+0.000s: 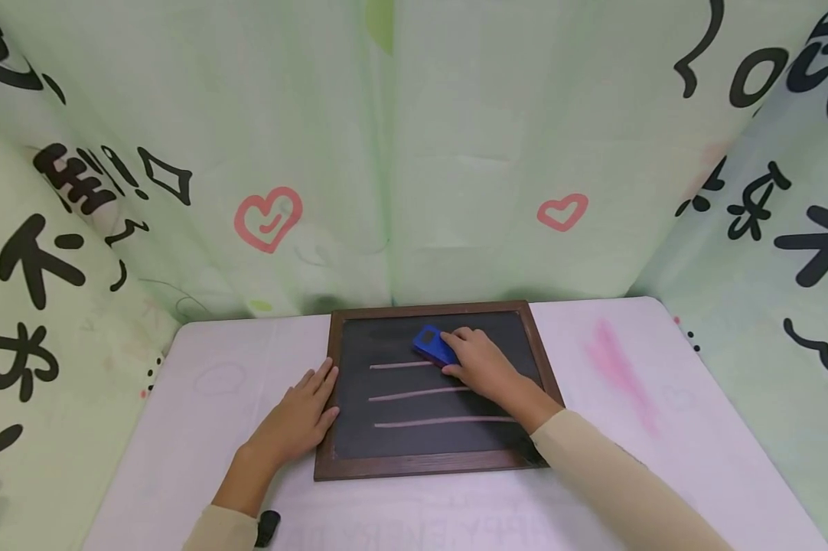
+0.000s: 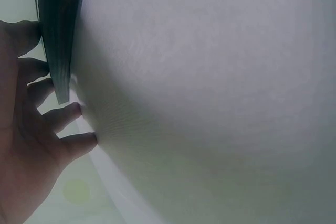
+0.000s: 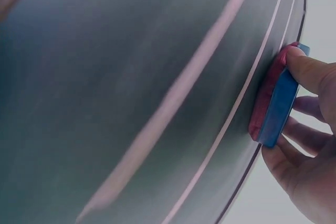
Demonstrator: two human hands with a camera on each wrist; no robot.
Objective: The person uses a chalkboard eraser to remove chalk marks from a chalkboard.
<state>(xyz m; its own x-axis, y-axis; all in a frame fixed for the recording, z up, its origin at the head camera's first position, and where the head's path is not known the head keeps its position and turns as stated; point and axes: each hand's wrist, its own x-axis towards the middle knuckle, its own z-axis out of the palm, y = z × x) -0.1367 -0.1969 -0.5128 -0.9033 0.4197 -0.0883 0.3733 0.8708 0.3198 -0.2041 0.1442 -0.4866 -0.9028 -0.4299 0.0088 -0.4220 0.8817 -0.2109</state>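
My head view looks down on the chalkboard (image 1: 421,409); up close, my left wrist's skims its frame (image 2: 60,35), right's shares its chalk lines (image 3: 172,98)

Backdrop: pale green cloth (image 1: 455,115) hangs in front of you and down both your sides.
Hearts: you face two pink outlines, the left heart (image 1: 268,220) with a small curved stroke inside, the right heart (image 1: 562,212) plain.
Left lettering: bold black characters (image 1: 38,260) run down the cloth on your left, near a four-pointed outline (image 1: 168,176).
Right lettering: more black strokes (image 1: 816,243) fill your right side, with a black ring (image 1: 758,76) higher up.
Green patch: a leaf-like shape (image 1: 379,23) sits at your top centre.
Tabletop: your pale, pinkish table (image 1: 180,428) bears a blurred pink smear (image 1: 621,375) on its right.
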